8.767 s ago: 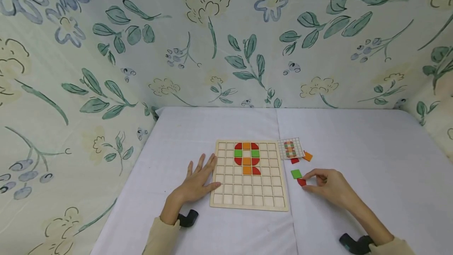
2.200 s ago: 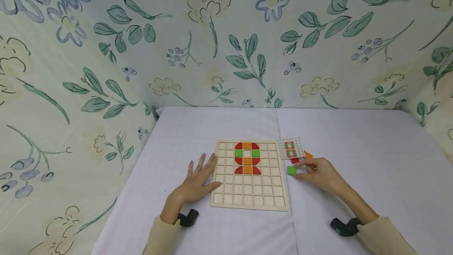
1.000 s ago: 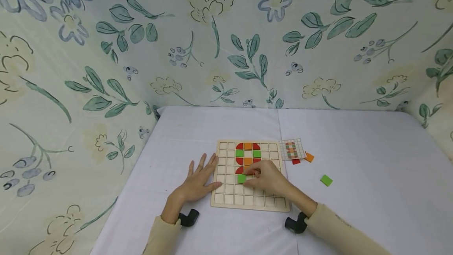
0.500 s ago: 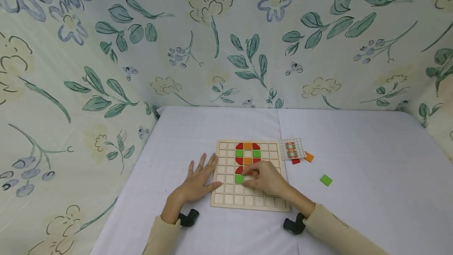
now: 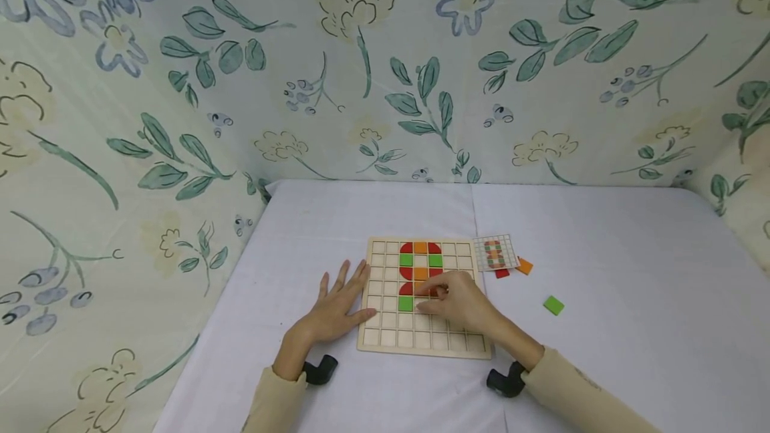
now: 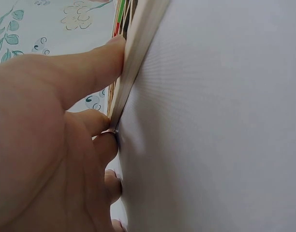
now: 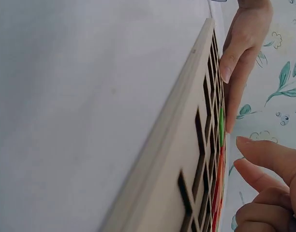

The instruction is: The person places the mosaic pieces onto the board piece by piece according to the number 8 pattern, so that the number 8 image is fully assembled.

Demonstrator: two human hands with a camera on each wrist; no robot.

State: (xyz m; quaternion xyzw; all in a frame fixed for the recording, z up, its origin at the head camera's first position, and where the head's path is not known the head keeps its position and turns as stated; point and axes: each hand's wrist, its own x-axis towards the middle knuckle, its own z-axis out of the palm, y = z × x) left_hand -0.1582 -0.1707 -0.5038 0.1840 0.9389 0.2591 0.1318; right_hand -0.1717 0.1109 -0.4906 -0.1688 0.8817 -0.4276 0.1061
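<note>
My left hand (image 5: 339, 306) lies spread at the left edge of a square wooden grid board (image 5: 385, 338). In the left wrist view its thumb (image 6: 97, 67) rests on the board's rim. Over the board's middle, my right hand (image 5: 460, 299) has thumb and index finger parted with nothing between them; its other fingers are bent in, as the right wrist view shows. A green square tile (image 5: 406, 303) sits in a cell just left of those fingertips. Above it, red rounded tiles (image 5: 406, 289), orange squares (image 5: 420, 247) and green squares fill cells, some partly hidden by the hand.
A small pattern card (image 5: 494, 252) stands by the board's upper right corner, with a red tile (image 5: 502, 273) and an orange tile (image 5: 525, 266) beside it. Another green tile (image 5: 553, 305) lies farther right on the white cloth. A floral curtain rises behind.
My right hand placed a red tile, then carried a green one from the right into a cell and let go. Another green tile now lies farther right. The left hand kept its place.
</note>
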